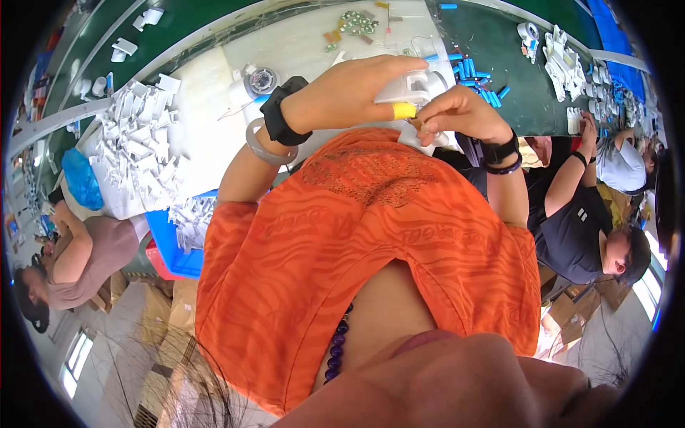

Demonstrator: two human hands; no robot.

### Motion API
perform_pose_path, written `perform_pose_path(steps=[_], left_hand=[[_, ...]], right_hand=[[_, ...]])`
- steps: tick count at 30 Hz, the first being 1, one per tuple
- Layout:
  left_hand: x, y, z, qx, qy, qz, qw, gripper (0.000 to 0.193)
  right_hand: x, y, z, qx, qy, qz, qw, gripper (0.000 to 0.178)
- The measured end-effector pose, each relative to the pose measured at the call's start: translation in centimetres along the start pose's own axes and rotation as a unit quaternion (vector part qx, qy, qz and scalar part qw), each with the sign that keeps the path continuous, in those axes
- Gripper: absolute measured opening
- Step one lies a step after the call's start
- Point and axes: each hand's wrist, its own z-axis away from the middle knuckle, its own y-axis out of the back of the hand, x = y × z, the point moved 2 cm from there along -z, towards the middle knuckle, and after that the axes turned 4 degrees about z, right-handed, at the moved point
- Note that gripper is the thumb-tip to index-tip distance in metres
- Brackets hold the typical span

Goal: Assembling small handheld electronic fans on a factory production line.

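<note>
My left hand [349,91] is closed around a white plastic housing [412,87] with a rounded end, held just above the near edge of the bench. A band of yellow tape [404,110] wraps its thumb. Close beside it, my right hand [464,113] has thumb and fingertips pinched together at the near side of the housing. Something small and brownish shows at those fingertips, too small to name. To the left of the housing lies a round white unit [262,81] with a grey ringed face and thin wires.
White plastic parts [143,135] are heaped at the left, above a blue bin [171,246]. Blue cylindrical batteries [474,75] lie to the right. Small circuit boards [357,23] sit at the far side. Co-workers sit left [85,250] and right [581,235].
</note>
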Motion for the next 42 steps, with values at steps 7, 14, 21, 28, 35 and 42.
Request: perform_pose_path(steps=[7,14,21,28,35,42], left_hand=[[-0.7,-0.9,0.5,0.034,0.093,0.004,0.995,0.047],[-2.9,-3.4,0.5,0.152,0.193,0.414,0.876,0.035],[-2.3,-3.8,0.8,0.157,0.192,0.432,0.867,0.043],[-1.0,-3.7,1.0,0.145,0.168,0.399,0.89,0.048],[-1.0,-3.9,1.2,0.132,0.127,0.384,0.905,0.048],[-0.8,-4.1,1.2,0.158,0.116,0.355,0.914,0.047]], right_hand=[[-0.4,-1.7,-1.3,0.2,0.009,0.323,0.925,0.013],[-0.4,-3.0,-2.0,0.514,0.224,0.379,0.737,0.013],[0.0,-4.1,-2.5,0.476,0.285,0.347,0.756,0.017],[-0.7,-4.2,-2.5,0.486,0.365,0.409,0.681,0.023],[-0.6,-4.6,-2.4,0.492,0.351,0.393,0.693,0.024],[-0.5,-4.7,-2.4,0.495,0.353,0.39,0.692,0.024]])
